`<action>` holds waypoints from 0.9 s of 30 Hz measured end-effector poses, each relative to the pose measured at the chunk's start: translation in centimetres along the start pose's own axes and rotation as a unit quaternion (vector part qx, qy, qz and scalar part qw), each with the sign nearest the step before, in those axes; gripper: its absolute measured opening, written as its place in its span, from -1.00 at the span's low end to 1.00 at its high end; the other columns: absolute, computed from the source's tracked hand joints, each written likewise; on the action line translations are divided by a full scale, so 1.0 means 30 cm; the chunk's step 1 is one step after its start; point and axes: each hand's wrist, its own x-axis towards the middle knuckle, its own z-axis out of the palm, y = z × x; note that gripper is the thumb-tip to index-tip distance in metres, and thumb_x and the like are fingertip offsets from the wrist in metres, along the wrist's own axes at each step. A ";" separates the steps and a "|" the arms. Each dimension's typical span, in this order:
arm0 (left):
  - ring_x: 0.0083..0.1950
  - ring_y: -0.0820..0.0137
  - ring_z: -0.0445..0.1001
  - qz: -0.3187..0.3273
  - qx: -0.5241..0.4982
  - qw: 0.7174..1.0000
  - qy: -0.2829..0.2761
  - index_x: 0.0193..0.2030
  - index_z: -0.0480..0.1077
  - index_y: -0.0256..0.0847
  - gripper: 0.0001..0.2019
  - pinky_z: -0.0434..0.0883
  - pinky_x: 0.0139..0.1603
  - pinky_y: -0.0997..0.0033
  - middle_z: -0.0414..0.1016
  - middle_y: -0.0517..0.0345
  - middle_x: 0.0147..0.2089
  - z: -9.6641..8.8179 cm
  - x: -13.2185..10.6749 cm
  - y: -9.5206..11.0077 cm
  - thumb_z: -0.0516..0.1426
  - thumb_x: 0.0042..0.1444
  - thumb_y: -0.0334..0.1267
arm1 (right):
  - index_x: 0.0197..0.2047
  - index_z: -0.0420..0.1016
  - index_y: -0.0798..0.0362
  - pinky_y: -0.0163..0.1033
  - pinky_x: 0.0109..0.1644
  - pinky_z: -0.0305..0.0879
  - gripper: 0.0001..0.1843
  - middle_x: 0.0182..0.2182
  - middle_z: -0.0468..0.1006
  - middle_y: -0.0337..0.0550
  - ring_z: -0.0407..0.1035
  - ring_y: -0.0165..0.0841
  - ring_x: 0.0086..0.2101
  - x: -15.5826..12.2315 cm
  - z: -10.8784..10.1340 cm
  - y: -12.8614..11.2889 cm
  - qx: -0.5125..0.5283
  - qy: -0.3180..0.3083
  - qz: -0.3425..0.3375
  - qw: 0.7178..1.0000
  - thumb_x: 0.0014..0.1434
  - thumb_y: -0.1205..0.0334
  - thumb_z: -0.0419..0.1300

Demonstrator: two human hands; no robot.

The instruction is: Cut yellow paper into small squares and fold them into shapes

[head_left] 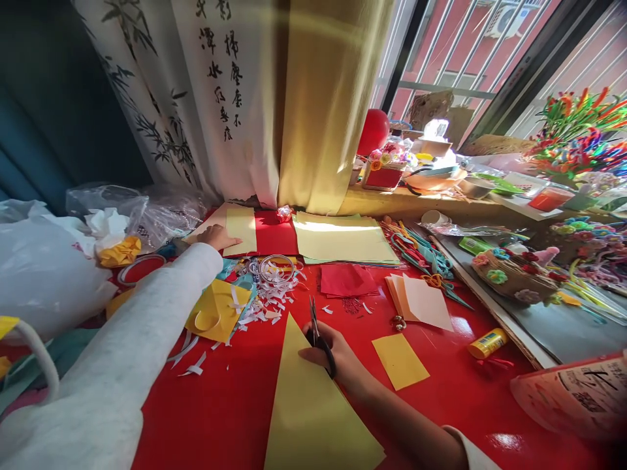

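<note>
Over the red table (206, 405), the right hand (343, 359) grips black scissors (317, 336), with big yellow paper (308, 418) below, toward the near edge. By the back edge, the left hand (217, 236) touches a pale sheet (242, 224); I can't tell its grip.

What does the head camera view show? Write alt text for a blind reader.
A person's right hand holds black-handled metal scissors at the edge of a large pointed yellow paper sheet on a glossy red table. The left hand, stretched farther forward, touches a pale yellow rectangular paper sheet. Small white paper scraps lie scattered between the hands.
</note>
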 end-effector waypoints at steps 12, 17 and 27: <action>0.08 -0.07 0.34 -0.042 0.036 0.998 -0.014 0.06 0.34 -0.43 -0.44 0.32 -0.08 0.13 0.33 -0.40 0.10 -0.008 -0.029 0.065 0.09 0.03 -0.01 | -0.32 0.22 0.04 -0.38 -0.47 -0.01 -0.60 -0.55 0.18 -0.40 0.11 -0.54 -0.56 -0.001 -0.006 0.003 0.002 -0.007 0.002 1.000 -0.18 0.21 0.35; 0.25 -0.08 0.10 0.016 0.049 0.998 0.042 0.17 0.17 -0.50 -0.29 0.16 0.13 0.05 0.17 -0.44 0.20 -0.012 -0.063 0.134 -0.03 0.07 0.11 | -0.31 0.22 0.04 -0.38 -0.48 -0.02 -0.60 -0.56 0.18 -0.41 0.10 -0.55 -0.57 0.001 -0.004 0.008 0.003 -0.005 -0.003 1.000 -0.18 0.21 0.35; -0.01 -0.03 0.42 0.047 0.048 0.998 -0.006 0.19 0.11 -0.47 -0.48 0.30 -0.11 0.15 0.41 -0.45 -0.05 -0.008 -0.083 0.172 0.00 0.10 -0.26 | -0.33 0.22 0.04 -0.38 -0.51 -0.03 -0.54 -0.58 0.18 -0.41 0.09 -0.54 -0.59 0.002 -0.001 0.000 0.002 0.023 0.000 1.000 -0.23 0.13 0.37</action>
